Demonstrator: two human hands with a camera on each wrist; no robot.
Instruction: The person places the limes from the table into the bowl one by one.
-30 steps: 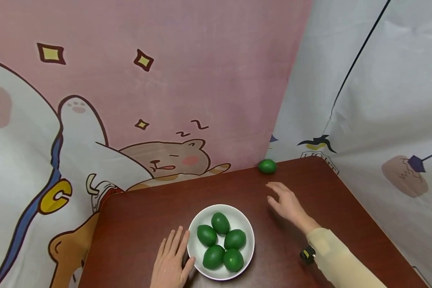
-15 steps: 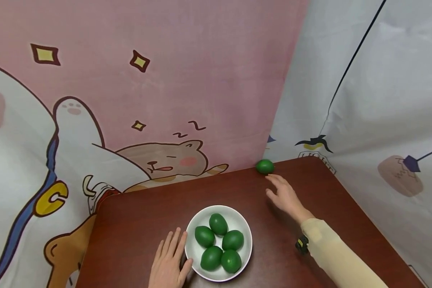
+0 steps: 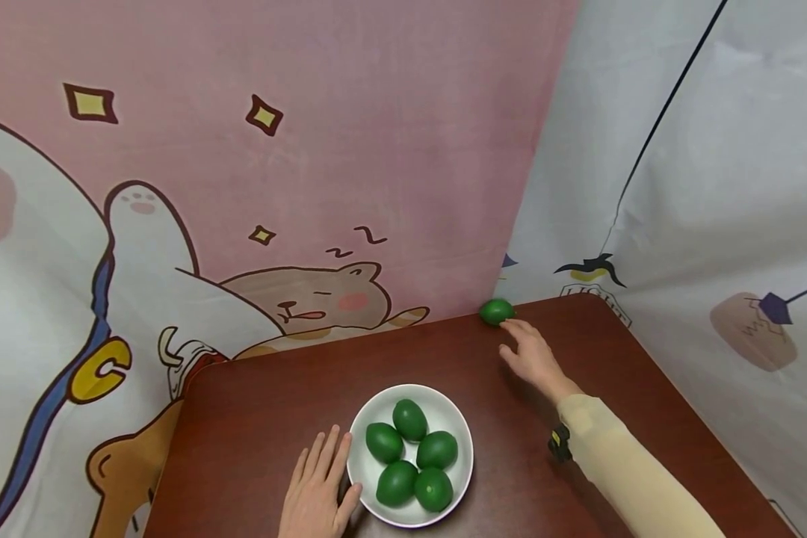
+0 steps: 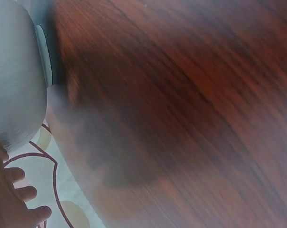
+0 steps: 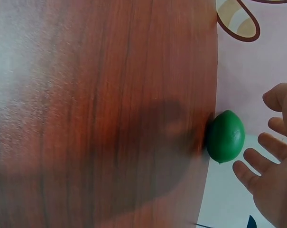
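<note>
A white bowl stands near the front of the table, holding several green limes. My left hand lies against the bowl's left side with its fingers stretched out; in the left wrist view the bowl's outer wall rises beside the fingers. One more lime sits at the table's back edge, by the wall cloth. Just short of this lime is my right hand, its fingers extended and spread. The right wrist view shows a small gap between the lime and the right hand's fingers.
The dark red wooden table ends at the back against a pink cartoon cloth. A white cloth hangs along the right side. A dark wrist device is on the right forearm.
My right hand has moved forward across the table, closer to the lime at the back edge. The left hand has stayed beside the bowl. The head view has shifted slightly.
</note>
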